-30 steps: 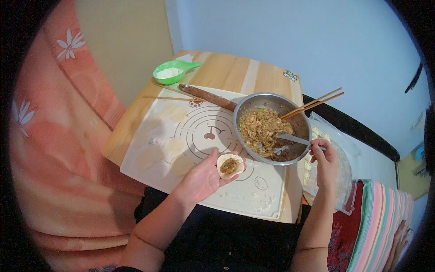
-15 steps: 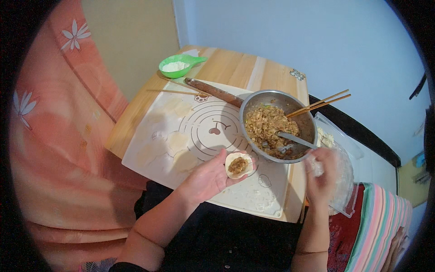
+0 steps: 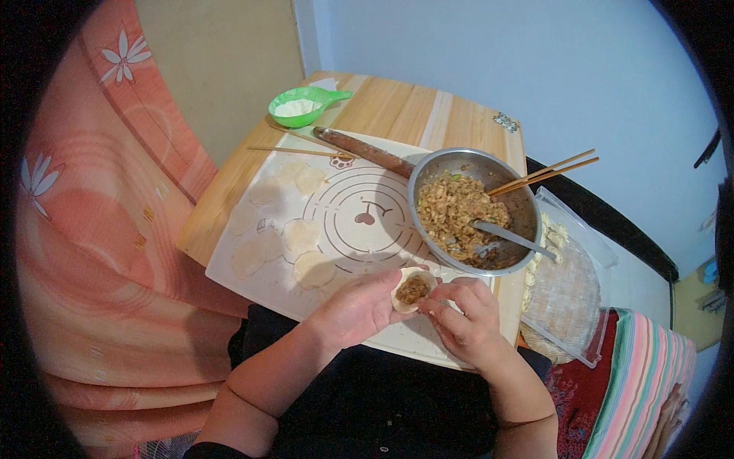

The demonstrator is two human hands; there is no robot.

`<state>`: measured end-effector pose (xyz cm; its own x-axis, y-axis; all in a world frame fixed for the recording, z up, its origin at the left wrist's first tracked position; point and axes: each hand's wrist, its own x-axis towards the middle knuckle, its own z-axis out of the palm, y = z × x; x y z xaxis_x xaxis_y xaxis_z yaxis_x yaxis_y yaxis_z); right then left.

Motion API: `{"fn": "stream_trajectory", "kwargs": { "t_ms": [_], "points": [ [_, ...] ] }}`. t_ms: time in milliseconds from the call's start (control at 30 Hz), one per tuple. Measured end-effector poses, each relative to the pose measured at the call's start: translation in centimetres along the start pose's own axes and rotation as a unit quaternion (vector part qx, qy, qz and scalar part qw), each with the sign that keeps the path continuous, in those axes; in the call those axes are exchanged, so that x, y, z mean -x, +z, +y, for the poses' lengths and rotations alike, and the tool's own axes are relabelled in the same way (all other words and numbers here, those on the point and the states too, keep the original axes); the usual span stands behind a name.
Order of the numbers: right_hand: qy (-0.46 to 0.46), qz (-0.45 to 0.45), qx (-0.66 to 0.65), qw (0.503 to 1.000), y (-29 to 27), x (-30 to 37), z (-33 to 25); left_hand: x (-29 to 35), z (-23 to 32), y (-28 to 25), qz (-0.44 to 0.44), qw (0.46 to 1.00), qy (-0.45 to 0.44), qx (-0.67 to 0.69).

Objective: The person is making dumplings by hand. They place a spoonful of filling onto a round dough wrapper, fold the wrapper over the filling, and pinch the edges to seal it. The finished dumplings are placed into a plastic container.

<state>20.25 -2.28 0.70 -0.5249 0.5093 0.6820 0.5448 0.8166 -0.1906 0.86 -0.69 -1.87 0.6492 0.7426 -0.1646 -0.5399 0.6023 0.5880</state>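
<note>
My left hand (image 3: 353, 307) cradles a round dumpling wrapper (image 3: 401, 297) with a mound of brown filling (image 3: 413, 289) at its centre. The thumb and fingertips of my right hand (image 3: 468, 320) pinch the wrapper's right edge. Just beyond, a metal bowl (image 3: 527, 205) of minced filling overlaps the mat's right side. A spoon (image 3: 511, 236) and a pair of chopsticks (image 3: 544, 175) rest in that bowl. Several flat wrappers (image 3: 313, 269) lie on the left part of the white mat (image 3: 409, 338), left of my hands.
A rolling pin (image 3: 363, 151) lies behind the mat's printed circles, touching the bowl. Thin sticks (image 3: 294, 152) lie nearby. At the back left of the wooden table (image 3: 397, 111) stands a green scoop (image 3: 334, 97) of flour. Shaped dumplings (image 3: 556, 233) sit in a clear container (image 3: 600, 252) at right.
My right hand has left the spoon's handle beside the bowl and moved left to the wrapper, where its fingers now grip the edge. The spoon stays in the bowl.
</note>
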Motion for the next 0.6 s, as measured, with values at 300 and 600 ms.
{"fn": "stream_trajectory", "kwargs": {
  "t_ms": [300, 600],
  "points": [
    [0.088, 0.041, -0.084, 0.992, 0.7, 0.0, -0.5, 0.6, 0.0, 0.6, 0.006, 0.999, 0.006, -0.041],
    [0.239, 0.043, -0.168, 0.955, 0.7, -0.6, -0.9, 1.1, -0.5, 1.6, 0.011, 0.986, 0.053, -0.16]
  ]
}}
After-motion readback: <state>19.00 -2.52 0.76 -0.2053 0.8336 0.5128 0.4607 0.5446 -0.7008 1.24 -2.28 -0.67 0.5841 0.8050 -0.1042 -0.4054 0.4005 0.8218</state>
